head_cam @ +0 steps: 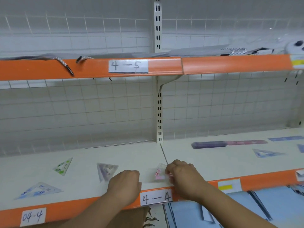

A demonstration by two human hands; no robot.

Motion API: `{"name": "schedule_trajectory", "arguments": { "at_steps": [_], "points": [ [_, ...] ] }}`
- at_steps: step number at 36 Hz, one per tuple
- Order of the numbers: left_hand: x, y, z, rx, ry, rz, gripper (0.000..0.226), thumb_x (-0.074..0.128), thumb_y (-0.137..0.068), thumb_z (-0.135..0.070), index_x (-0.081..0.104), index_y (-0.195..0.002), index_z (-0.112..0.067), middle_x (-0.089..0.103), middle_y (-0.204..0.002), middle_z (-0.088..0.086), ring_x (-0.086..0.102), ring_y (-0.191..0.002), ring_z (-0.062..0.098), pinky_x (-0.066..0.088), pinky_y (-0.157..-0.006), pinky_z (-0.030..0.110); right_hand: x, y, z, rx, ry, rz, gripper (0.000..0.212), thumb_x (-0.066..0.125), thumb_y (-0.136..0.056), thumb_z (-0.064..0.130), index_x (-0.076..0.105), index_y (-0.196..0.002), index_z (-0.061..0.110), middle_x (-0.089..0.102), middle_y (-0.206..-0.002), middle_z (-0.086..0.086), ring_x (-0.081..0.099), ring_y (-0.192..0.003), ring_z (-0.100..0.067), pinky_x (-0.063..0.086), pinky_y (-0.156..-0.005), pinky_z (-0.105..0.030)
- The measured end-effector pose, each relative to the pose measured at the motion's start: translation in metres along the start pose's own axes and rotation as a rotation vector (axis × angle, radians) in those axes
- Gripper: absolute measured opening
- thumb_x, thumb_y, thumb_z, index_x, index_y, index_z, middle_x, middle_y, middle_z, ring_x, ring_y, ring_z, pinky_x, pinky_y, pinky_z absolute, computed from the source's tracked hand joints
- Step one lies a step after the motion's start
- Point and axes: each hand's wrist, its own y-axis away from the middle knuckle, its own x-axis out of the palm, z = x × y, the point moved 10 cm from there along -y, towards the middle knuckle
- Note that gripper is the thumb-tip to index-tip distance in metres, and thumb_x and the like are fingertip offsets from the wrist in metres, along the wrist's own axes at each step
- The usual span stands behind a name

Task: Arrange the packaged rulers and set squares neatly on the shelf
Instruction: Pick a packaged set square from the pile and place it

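On the cream shelf (131, 153) lie several packaged set squares: a green one (63, 166), a purple one (106, 171), a blue one (38, 190) at the front left, and a pink one (159, 173) near the front edge. My right hand (184, 176) pinches the pink set square's right side. My left hand (125, 184) rests curled on the shelf just left of it, holding nothing that I can see. On the right section lie a stack of purple packaged rulers (228, 143), a blue ruler (285, 138) and another blue set square (267, 153).
An orange shelf rail with the label 4-4 (155, 197) runs along the front. The upper shelf, with the label 4-5 (128, 66), holds grey bags with rope handles. A wire grid backs the shelves. Blue sheets (230, 209) lie on the level below.
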Motion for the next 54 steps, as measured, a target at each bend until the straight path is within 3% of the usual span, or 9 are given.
{"name": "schedule_trajectory", "arguments": {
  "at_steps": [7,12,17,27,30,43,48,54],
  "points": [
    [0.005,-0.003,-0.05,0.02,0.018,0.019,0.017,0.039,-0.099,-0.032,0.045,-0.088,-0.021,0.061,-0.106,0.0,0.057,-0.102,0.02,0.041,-0.074,0.028,-0.004,0.025,-0.047,0.026,0.017,-0.003,0.038,0.048,-0.091,0.015,0.05,-0.127,0.025,0.049,-0.128,-0.001,0.048,-0.116,-0.024,0.033,-0.094,-0.031],
    [0.01,-0.01,-0.088,0.057,0.011,0.024,0.017,0.04,-0.099,-0.031,0.048,-0.088,-0.02,0.058,-0.097,0.0,0.052,-0.087,0.016,0.04,-0.071,0.027,-0.01,0.046,-0.082,0.055,0.017,0.001,0.032,0.044,-0.095,0.02,0.05,-0.126,0.024,0.049,-0.127,-0.001,0.047,-0.115,-0.023,0.033,-0.094,-0.032],
    [0.016,-0.018,-0.125,0.102,0.013,0.062,0.018,0.04,-0.098,-0.031,0.054,-0.094,-0.02,0.061,-0.108,0.0,0.058,-0.101,0.018,0.045,-0.078,0.028,-0.017,0.064,-0.115,0.101,0.013,0.004,0.033,0.042,-0.096,0.02,0.049,-0.128,0.022,0.049,-0.128,-0.002,0.047,-0.115,-0.023,0.033,-0.096,-0.033],
    [0.018,-0.057,-0.186,0.22,0.001,0.065,0.019,0.041,-0.098,-0.034,0.052,-0.093,-0.02,0.061,-0.108,0.001,0.057,-0.099,0.02,0.045,-0.08,0.03,-0.025,0.071,-0.18,0.209,0.024,-0.023,0.043,0.048,-0.089,0.008,0.05,-0.129,0.025,0.049,-0.129,0.0,0.047,-0.115,-0.022,0.034,-0.094,-0.032],
    [0.019,-0.076,-0.203,0.251,-0.003,0.052,0.024,0.041,-0.099,-0.035,0.057,-0.102,-0.017,0.061,-0.111,0.001,0.057,-0.105,0.022,0.046,-0.082,0.031,-0.029,0.067,-0.199,0.24,0.037,-0.02,0.047,0.047,-0.087,0.005,0.049,-0.13,0.025,0.047,-0.13,0.001,0.046,-0.117,-0.022,0.033,-0.094,-0.031],
    [0.027,-0.157,-0.271,0.363,0.0,0.063,0.027,0.039,-0.1,-0.036,0.057,-0.108,-0.018,0.063,-0.113,-0.001,0.06,-0.105,0.021,0.044,-0.081,0.029,-0.046,0.052,-0.276,0.367,-0.063,-0.066,0.04,0.053,-0.095,0.019,0.044,-0.133,0.025,0.053,-0.134,0.002,0.049,-0.12,-0.019,0.034,-0.101,-0.029],
    [0.038,-0.169,-0.294,0.371,-0.005,0.1,0.028,0.039,-0.1,-0.036,0.057,-0.109,-0.018,0.063,-0.115,-0.001,0.06,-0.107,0.021,0.045,-0.082,0.029,-0.035,0.048,-0.295,0.336,-0.08,-0.019,0.032,0.052,-0.095,0.021,0.049,-0.126,0.025,0.056,-0.126,0.003,0.051,-0.113,-0.017,0.035,-0.094,-0.027],
    [0.038,-0.183,-0.299,0.296,-0.002,0.091,0.029,0.039,-0.1,-0.039,0.058,-0.11,-0.019,0.064,-0.114,-0.004,0.061,-0.106,0.019,0.045,-0.081,0.026,-0.034,0.029,-0.315,0.247,-0.092,-0.004,0.031,0.051,-0.094,0.02,0.052,-0.125,0.022,0.054,-0.129,0.003,0.049,-0.116,-0.018,0.035,-0.098,-0.029]
  ]
}}
